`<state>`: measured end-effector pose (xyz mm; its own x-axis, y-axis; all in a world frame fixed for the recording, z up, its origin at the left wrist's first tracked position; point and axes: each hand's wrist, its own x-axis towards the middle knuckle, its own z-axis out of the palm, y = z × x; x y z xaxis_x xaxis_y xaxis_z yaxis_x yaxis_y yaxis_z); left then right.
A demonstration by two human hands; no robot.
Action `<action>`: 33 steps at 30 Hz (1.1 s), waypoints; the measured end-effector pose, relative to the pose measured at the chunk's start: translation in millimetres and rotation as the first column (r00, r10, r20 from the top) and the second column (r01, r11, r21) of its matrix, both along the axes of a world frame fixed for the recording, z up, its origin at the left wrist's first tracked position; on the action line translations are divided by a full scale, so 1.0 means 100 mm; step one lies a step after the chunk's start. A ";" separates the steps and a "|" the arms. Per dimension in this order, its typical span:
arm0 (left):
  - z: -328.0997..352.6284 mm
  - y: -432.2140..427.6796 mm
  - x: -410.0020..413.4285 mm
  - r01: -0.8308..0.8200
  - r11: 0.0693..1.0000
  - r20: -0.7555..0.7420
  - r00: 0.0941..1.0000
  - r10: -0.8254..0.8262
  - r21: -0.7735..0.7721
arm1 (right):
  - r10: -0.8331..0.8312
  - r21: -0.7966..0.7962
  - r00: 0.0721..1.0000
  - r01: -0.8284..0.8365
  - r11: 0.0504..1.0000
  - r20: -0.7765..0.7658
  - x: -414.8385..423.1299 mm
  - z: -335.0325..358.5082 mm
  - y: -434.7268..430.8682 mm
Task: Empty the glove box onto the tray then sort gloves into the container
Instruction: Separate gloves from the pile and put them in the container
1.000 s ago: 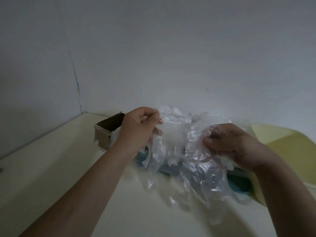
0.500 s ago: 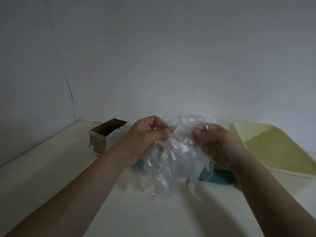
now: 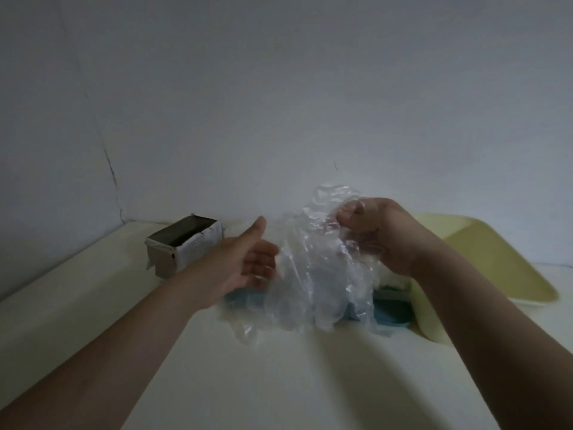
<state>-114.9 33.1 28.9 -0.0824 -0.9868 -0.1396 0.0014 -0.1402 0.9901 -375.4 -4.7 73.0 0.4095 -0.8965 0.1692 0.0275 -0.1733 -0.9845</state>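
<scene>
The left hand (image 3: pixel 248 262) has let go of the gloves (image 3: pixel 313 274) and now lies spread at mid-frame. The right hand (image 3: pixel 372 234) alone pinches the bunch above the blue container (image 3: pixel 392 311). One glove seems ready to drop in.

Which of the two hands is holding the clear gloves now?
The right hand, closed on the clear gloves; the left hand is open beside them.
</scene>
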 end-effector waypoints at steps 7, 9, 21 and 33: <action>0.08 -0.14 -0.59 0.123 0.992 -0.280 0.952 -0.121 -0.011 | 0.129 -0.040 0.982 -0.135 0.990 -0.137 -0.27 0.16 -0.07; 0.08 -0.29 -0.64 0.137 0.988 -0.261 0.953 -0.152 -0.073 | 0.021 -0.074 0.983 -0.035 0.997 -0.184 -0.51 0.25 -0.10; 0.54 -0.90 -0.99 0.131 0.972 -0.292 0.938 -0.186 -0.197 | -0.326 -0.178 0.588 0.295 0.939 -0.740 -1.93 0.51 -0.43; 0.99 -0.58 -1.62 0.472 0.845 -0.211 0.825 -0.524 -0.251 | -0.268 -0.150 0.406 0.299 0.942 -0.874 -1.83 -0.06 -1.01</action>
<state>-277.0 -24.5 127.7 -0.5774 -0.8056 0.1328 0.2417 -0.0133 0.9703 -558.1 -105.8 67.3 0.0439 -0.9884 -0.1451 -0.8910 0.0270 -0.4533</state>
